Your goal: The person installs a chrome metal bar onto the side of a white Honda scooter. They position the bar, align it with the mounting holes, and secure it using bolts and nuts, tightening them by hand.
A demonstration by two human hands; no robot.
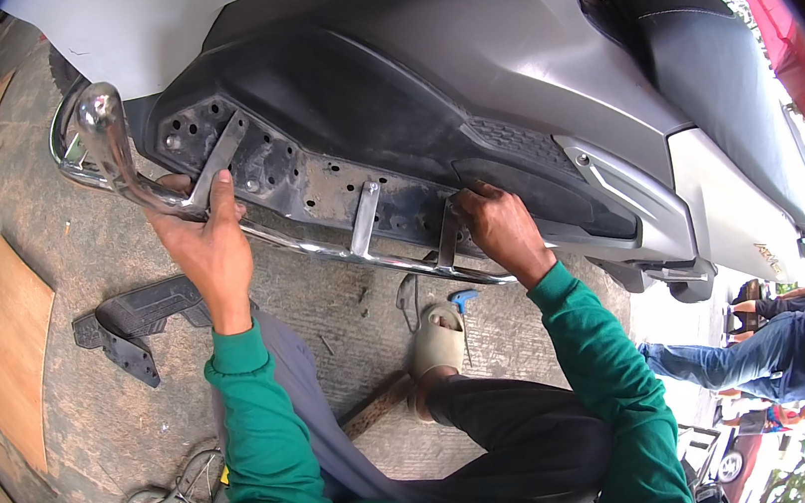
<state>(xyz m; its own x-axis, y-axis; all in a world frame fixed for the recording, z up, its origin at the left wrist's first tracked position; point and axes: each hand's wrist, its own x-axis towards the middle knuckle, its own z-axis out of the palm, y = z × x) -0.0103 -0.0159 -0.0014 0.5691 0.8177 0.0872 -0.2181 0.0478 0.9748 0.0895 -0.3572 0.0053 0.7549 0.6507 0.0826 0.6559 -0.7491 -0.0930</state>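
Note:
A chrome tubular side guard point(324, 249) runs along the lower side of a grey scooter point(478, 51). Its bulbous end rises at the left, and flat metal brackets reach from it to the scooter's dirty, hole-dotted footboard edge point(298, 174). My left hand point(210, 255) is closed round the guard at the left bracket point(219, 161), thumb lying on that bracket. The middle bracket point(366, 221) rests against the footboard edge with no hand on it. At the right bracket point(446, 236), my right hand point(505, 229) has its fingers pinched together; what they hold is hidden.
A black footrest panel point(154, 312) lies on the concrete to the left, near a wooden board point(15, 349). A blue-handled tool point(464, 298) lies by my sandalled foot point(437, 343). Cables point(167, 502) are tangled at lower left. Another person's jeans point(777, 356) show at right.

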